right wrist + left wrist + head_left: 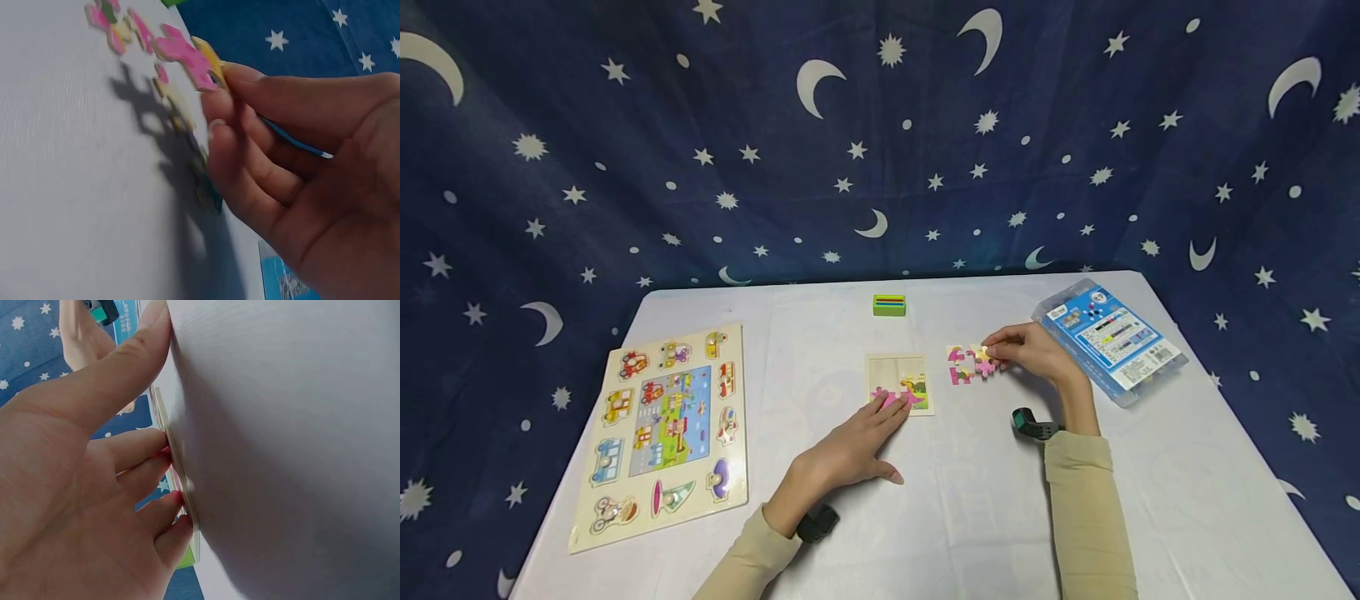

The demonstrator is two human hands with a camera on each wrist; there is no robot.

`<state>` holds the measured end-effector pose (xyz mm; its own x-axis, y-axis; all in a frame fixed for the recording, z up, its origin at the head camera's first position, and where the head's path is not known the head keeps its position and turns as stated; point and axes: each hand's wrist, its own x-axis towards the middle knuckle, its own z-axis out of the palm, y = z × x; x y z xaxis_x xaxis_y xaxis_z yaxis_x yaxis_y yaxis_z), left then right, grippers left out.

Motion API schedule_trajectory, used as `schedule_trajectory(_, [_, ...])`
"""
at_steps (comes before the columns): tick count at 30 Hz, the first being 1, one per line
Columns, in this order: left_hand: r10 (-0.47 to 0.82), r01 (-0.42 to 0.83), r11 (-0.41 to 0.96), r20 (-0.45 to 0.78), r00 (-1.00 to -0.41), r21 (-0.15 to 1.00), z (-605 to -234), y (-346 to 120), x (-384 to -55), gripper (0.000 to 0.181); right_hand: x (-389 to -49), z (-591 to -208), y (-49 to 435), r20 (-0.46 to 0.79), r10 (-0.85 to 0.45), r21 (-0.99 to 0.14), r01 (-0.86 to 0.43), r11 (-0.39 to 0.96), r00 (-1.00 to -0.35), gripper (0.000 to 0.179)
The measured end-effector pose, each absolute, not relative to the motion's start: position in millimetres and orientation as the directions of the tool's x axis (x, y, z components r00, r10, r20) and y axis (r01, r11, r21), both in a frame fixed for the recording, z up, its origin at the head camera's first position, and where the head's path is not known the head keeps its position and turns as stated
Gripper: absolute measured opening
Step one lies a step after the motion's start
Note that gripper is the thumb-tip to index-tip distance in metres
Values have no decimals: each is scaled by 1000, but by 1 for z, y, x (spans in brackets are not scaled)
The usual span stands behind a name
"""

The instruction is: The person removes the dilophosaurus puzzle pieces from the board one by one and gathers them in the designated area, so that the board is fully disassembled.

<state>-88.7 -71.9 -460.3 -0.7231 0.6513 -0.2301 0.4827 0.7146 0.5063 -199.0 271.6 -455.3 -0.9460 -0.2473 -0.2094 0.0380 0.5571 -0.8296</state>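
Hung behind the scene, as viewed from within the room: a dark blue cloth (880, 96) printed with white moons and stars. Before it, a counter (970, 508) under a white cover. At its left, a large cream puzzle board (688, 417) bearing vehicle-shaped pieces around a printed town; at its right, a clear plastic case (1112, 337) with a blue-and-white label, lying aslant. Between these, two hands in beige sleeves. The left hand (850, 450), fingers extended and grasping nothing, rests its fingertips on pink pieces within a small, square, pale wooden puzzle tray (886, 371), which lies at the middle of the counter, its upper left part bare wood. Beyond the tray, a small green block (889, 307) with coloured stripes. The right hand (1036, 356) pinches a pink-and-yellow jigsaw piece (985, 365) between thumb and finger, beside loose pink-and-cream jigsaw pieces (961, 377) lying just right of the tray.
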Motion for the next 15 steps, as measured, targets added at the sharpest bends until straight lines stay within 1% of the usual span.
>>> schedule_trajectory(7, [649, 482, 719, -235, -724, 500, -459, -72, -89, 106, -197, -456, 273, -269, -276, -807, 60, 587, -923, 24])
schedule_trajectory(15, [653, 479, 707, -222, -723, 521, -459, -72, -88, 104, -199, -459, 268, -301, -256, -774, 79, 628, -919, 21])
